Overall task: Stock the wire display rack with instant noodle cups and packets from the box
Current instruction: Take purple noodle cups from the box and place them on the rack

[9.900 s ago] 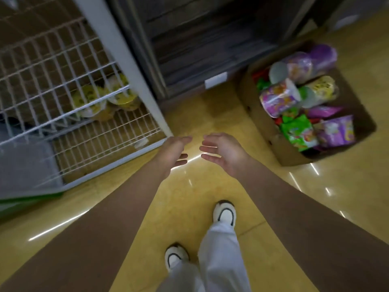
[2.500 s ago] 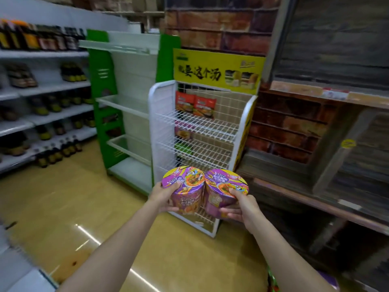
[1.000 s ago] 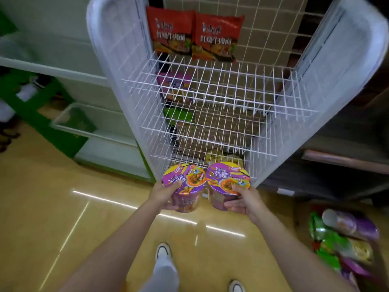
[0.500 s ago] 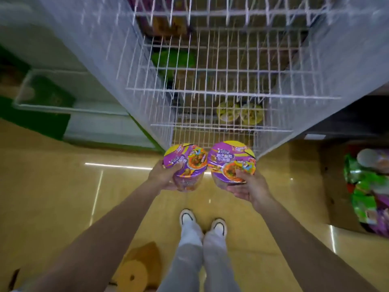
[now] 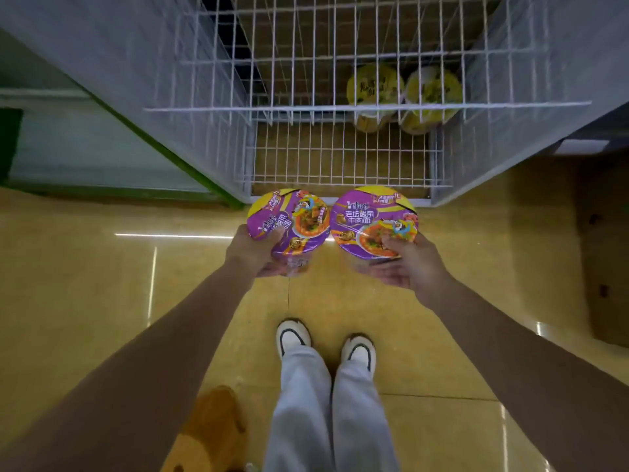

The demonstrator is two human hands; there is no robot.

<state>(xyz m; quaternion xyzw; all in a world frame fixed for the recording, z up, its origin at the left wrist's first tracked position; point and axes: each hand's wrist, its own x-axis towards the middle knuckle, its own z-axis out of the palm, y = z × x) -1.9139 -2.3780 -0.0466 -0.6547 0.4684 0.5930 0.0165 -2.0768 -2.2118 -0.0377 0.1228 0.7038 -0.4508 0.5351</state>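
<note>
I look straight down at the foot of the white wire display rack [image 5: 340, 107]. My left hand [image 5: 253, 255] grips a purple instant noodle cup [image 5: 289, 223] by its side, lid up. My right hand [image 5: 406, 264] holds a second purple noodle cup [image 5: 372, 221] the same way. Both cups hang side by side just in front of the rack's bottom shelf [image 5: 340, 158]. Two yellow noodle cups [image 5: 374, 93] [image 5: 432, 97] stand at the back right of that bottom shelf, seen through the wire shelf above. The box is only a brown edge [image 5: 606, 253] at the far right.
A green-edged store shelf unit [image 5: 85, 148] stands to the left of the rack. My two white shoes [image 5: 292, 337] rest on the glossy yellow floor below the cups. A brown round object [image 5: 211, 430] lies on the floor near my left arm.
My head has tilted further down and I have come closer to the rack's base. Both cups stay in my hands and now sit lower, at the front of the bottom shelf.
</note>
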